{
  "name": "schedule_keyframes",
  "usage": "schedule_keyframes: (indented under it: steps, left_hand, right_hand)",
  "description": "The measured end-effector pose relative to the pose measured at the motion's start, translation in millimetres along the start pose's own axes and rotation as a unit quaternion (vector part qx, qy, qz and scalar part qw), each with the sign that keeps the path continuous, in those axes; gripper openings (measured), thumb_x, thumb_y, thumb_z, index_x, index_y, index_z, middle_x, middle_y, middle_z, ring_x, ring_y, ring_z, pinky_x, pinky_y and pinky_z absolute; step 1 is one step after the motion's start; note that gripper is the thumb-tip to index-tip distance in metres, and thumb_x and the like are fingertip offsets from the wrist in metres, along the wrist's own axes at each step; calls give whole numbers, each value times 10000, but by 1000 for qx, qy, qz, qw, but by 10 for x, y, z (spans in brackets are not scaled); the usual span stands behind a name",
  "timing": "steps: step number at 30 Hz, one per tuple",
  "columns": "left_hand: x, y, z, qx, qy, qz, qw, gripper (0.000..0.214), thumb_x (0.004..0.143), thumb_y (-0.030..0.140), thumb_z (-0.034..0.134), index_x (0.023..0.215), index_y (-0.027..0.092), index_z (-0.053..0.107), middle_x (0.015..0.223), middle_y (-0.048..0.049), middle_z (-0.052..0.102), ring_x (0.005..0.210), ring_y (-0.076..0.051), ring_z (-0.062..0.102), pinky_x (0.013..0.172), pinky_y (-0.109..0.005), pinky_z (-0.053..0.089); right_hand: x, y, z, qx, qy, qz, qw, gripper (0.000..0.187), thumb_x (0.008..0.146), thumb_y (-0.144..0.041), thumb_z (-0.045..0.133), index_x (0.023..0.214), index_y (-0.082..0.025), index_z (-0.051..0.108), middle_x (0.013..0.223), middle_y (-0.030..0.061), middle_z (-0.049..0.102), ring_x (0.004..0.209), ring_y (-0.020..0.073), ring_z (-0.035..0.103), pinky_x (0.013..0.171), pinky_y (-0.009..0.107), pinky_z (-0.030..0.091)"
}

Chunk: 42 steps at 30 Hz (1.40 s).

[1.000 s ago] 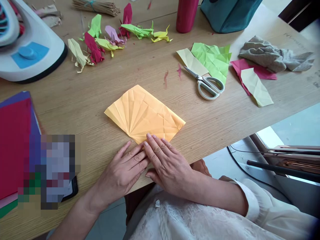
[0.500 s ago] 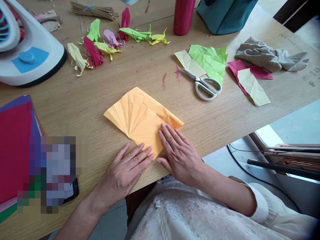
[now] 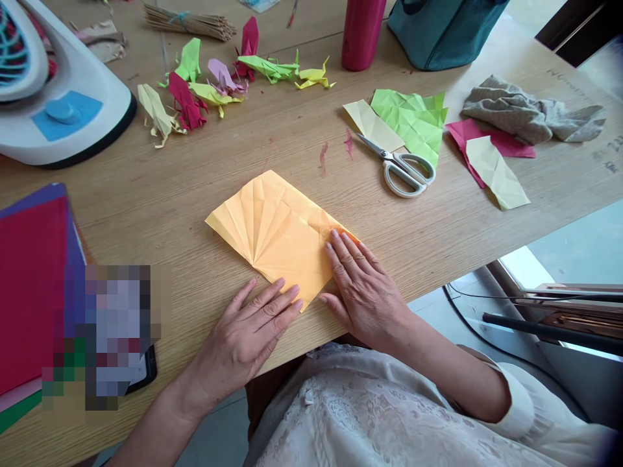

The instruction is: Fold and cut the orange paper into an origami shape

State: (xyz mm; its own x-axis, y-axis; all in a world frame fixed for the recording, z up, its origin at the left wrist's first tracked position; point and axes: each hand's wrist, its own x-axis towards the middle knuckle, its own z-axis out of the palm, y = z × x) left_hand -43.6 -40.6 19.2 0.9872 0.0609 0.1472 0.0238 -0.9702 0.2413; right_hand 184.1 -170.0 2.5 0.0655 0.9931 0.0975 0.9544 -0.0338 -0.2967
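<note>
A folded sheet of orange paper (image 3: 287,237) lies on the wooden table, with fan-like creases spreading from a point on its near left edge. My left hand (image 3: 250,331) rests flat, its fingertips on the paper's near edge. Across the paper's right end lies my right hand (image 3: 363,285), fingers stretched out and pressing it down; that corner is partly covered by the fingers. Neither hand grips anything. Scissors (image 3: 402,172) with white handles lie beyond the paper to the right.
Several folded paper animals (image 3: 221,78) stand at the back, near a bundle of sticks (image 3: 189,23). Green paper (image 3: 411,120), a grey cloth (image 3: 525,110), a red bottle (image 3: 363,32) and a teal bag (image 3: 445,32) lie to the right. Coloured sheets (image 3: 29,285) and a white appliance (image 3: 63,97) are left.
My right hand has slid a little right and away from me along the paper, and the raised right edge looks flatter. My left hand has stayed in place.
</note>
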Motion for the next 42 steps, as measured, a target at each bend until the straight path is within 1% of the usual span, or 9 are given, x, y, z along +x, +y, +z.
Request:
schedule_keyframes:
  steps: [9,17,21,24,27,31,34,38,42]
  left_hand:
    - [9,28,-14,-21,-2,-22,1000,454,989,52,451,1421,136,560,1515,-70,571,1496,-233,408,1279,-436,144]
    - [-4,28,16,-24,20,-29,999,439,988,59,472,1400,164,582,1460,-76,623,1466,-226,461,1267,-442,218]
    - [-19,22,26,-20,23,-27,999,446,991,66,474,1414,169,568,1476,-72,608,1476,-228,447,1269,-455,219]
    - [-24,19,39,-23,23,-28,999,460,989,63,474,1426,176,558,1477,-74,607,1475,-228,450,1261,-467,242]
    - [-22,17,51,-28,36,-28,999,480,982,60,485,1439,190,551,1454,-81,626,1473,-230,454,1253,-479,266]
    - [-23,18,56,-28,38,-28,999,470,982,58,483,1427,185,565,1450,-85,629,1471,-230,457,1256,-473,258]
    - [-28,20,59,-22,35,-27,999,456,988,68,484,1424,178,562,1461,-79,621,1475,-229,451,1257,-467,245]
    - [-28,24,58,-23,33,-29,999,442,995,76,484,1419,174,560,1470,-71,614,1474,-228,449,1256,-462,236]
    - [-28,26,51,-26,23,-31,999,431,1002,84,483,1416,172,560,1489,-55,597,1487,-231,428,1260,-455,209]
  right_hand:
    - [-102,35,-87,-28,4,61,998,690,1053,-482,351,1613,-87,269,1664,201,296,1555,349,267,1210,573,218]
    - [-131,213,-76,-62,34,84,994,713,1044,-494,394,1624,-110,236,1657,213,319,1544,407,261,1210,651,169]
    - [-70,281,-136,-50,27,84,995,633,1051,-463,392,1542,-64,378,1633,242,355,1529,384,297,1202,599,249]
    - [47,339,-221,-4,58,92,994,471,1044,-420,436,1381,-110,549,1485,216,538,1360,353,502,1096,538,402]
    - [192,396,-280,36,88,110,989,292,1010,-387,505,1154,-175,646,1171,160,658,1078,309,620,933,485,494]
    - [343,430,-307,53,61,136,987,206,964,-353,553,1071,-196,633,969,102,665,876,260,645,767,388,494]
    - [415,429,-338,66,32,159,984,204,936,-353,587,1073,-205,612,843,52,676,759,230,636,670,333,437]
    - [480,426,-407,104,9,188,977,172,917,-388,614,933,-217,621,741,19,664,660,196,588,588,305,363]
    - [486,443,-443,237,7,204,950,222,888,-432,651,892,-209,649,743,23,671,631,181,586,556,296,394]
